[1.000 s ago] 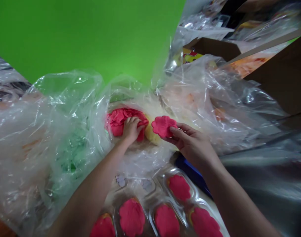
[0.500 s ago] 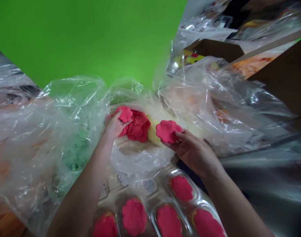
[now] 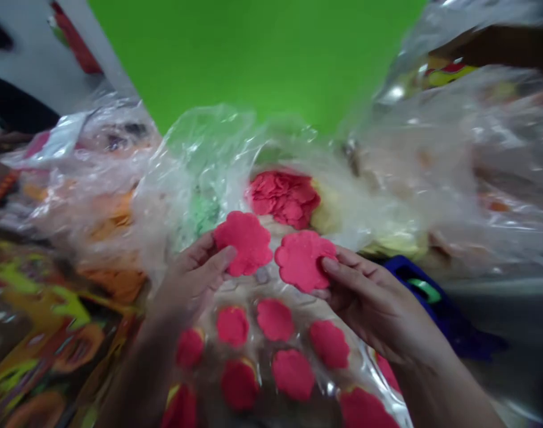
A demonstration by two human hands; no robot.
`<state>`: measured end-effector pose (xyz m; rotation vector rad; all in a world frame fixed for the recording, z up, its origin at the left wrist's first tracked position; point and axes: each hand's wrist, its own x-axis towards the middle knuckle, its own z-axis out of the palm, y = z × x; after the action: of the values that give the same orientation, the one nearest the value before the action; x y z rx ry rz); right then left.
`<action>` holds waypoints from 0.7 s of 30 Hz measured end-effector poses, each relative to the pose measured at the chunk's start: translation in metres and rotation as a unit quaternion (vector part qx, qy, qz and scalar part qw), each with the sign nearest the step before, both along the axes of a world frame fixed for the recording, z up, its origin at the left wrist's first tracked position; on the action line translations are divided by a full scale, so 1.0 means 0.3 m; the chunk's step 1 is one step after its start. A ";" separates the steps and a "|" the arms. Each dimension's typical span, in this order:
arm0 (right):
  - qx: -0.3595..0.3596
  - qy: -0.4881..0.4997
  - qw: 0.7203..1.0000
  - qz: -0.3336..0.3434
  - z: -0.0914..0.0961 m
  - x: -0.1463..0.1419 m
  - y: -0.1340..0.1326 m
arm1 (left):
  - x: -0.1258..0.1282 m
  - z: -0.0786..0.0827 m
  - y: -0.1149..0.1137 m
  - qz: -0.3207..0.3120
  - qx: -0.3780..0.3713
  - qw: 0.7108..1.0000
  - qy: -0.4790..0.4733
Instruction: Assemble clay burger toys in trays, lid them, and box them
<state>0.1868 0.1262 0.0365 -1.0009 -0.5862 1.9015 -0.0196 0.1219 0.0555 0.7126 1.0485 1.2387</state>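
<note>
While both hands are raised above the tray, each holds one item. Left hand (image 3: 188, 285): fingers curled narrowly, thumb and fingertips gripping the lower left edge of a pink dough flower (image 3: 243, 244). Right hand (image 3: 369, 303): fingers closed narrowly on the right edge of a second pink flower (image 3: 303, 261), which is just beside the first, not touching it. Below both hands, a clear plastic tray (image 3: 329, 386) carries several pink discs (image 3: 275, 319) set apart from one another; their exact compartments are too blurred to tell. Farther forward, a pink pile (image 3: 283, 198) of overlapping flowers lies in a clear plastic bag (image 3: 454, 148), touching yellow dough (image 3: 325, 208) at its right. Green dough (image 3: 203, 214) sits under plastic left of the pile, with orange dough (image 3: 115, 279) farther left. Item at right: a blue object (image 3: 432, 303), near the right hand. Item at lower left: a multicoloured printed sheet (image 3: 43, 321). Behind everything: a green backdrop (image 3: 253, 59).
</note>
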 end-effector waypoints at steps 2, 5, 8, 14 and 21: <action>0.009 -0.059 0.998 0.020 -0.042 -0.049 -0.036 | -0.096 0.005 -0.115 0.098 -0.020 0.993 0.061; 0.092 -0.211 0.968 0.098 -0.119 -0.152 -0.089 | -0.264 0.034 -0.336 0.277 -0.076 0.948 0.135; 0.216 -0.263 0.916 0.212 -0.181 -0.304 -0.152 | -0.410 0.050 -0.591 0.422 -0.123 0.884 0.159; 0.390 -0.208 0.783 0.438 -0.254 -0.676 -0.325 | -0.499 -0.158 -0.941 0.441 -0.263 0.857 0.055; 0.474 -0.300 0.651 0.511 -0.322 -0.898 -0.425 | -0.450 -0.349 -0.980 0.446 -0.271 0.853 -0.015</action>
<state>-0.0825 -0.0014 -0.0600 -0.5049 -2.6613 1.5279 -0.1545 -0.1722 -0.0491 -0.3008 1.6949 1.5866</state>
